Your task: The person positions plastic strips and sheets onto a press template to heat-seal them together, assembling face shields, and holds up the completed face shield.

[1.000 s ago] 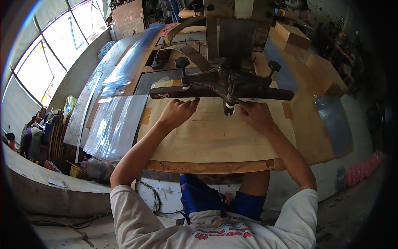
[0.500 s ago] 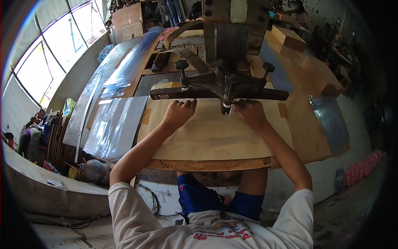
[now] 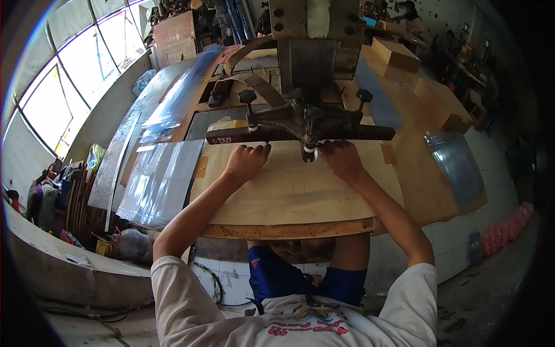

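A dark machine bar [image 3: 352, 134] spans the work table, hanging from a metal press head [image 3: 309, 63] by a bracket with two black knobs. Just in front of the bar, left of centre, my left hand [image 3: 247, 162] is closed with its fingers curled. My right hand [image 3: 341, 159] is likewise closed, right beside the white-tipped fitting [image 3: 309, 151] at the bar's middle. Whatever the fingers pinch, if anything, is hidden or too thin to make out. Both hands are over a tan sheet [image 3: 295, 196] taped to the table.
Clear plastic sheets [image 3: 159, 173] lie on the left, and a plastic stack [image 3: 457, 168] rests on the right. Cardboard boxes [image 3: 442, 104] stand at the back right. A wooden strip [image 3: 289, 229] edges the table near me. Another person [image 3: 411, 20] is at the far right.
The whole view has shifted a little, with the press and table slightly further left. Both hands stay closed in about the same place by the bar.
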Demonstrator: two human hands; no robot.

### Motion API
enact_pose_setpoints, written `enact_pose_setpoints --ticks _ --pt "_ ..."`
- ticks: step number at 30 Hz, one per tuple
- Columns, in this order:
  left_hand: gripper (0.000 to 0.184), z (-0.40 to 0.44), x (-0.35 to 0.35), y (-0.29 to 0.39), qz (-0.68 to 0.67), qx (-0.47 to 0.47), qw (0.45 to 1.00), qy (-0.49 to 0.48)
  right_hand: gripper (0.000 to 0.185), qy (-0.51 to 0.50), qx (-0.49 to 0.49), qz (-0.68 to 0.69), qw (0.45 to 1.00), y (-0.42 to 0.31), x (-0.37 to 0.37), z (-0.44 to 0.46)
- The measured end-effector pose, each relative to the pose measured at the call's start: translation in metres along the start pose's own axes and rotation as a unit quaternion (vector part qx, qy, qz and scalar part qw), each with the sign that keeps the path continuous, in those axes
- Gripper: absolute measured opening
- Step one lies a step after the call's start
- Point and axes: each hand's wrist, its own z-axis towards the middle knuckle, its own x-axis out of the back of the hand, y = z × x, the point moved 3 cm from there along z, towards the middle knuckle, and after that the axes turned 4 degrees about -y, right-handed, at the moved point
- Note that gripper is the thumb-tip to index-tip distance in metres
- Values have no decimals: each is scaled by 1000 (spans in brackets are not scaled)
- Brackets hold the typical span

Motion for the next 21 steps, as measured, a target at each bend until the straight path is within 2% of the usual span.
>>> enact_pose_setpoints --ticks 3,9,11,19,21 --pt "30 0 -1 0 -10 -7 1000 17 15 -30 -12 -5 999 -2 -3 -2" --pt "24 2 -2 -1 -28 3 999 -40 16 -51 -6 -28 998 -2 -7 -1" --pt "23 1 -4 0 -21 3 999 -25 16 -80 2 -42 996 -4 -6 -3" --pt "16 -2 21 -6 -75 -36 995 -53 13 0 25 19 1000 -8 5 -7" --pt "13 -5 53 -10 -115 -52 988 -87 13 31 44 44 998 -14 21 -8"
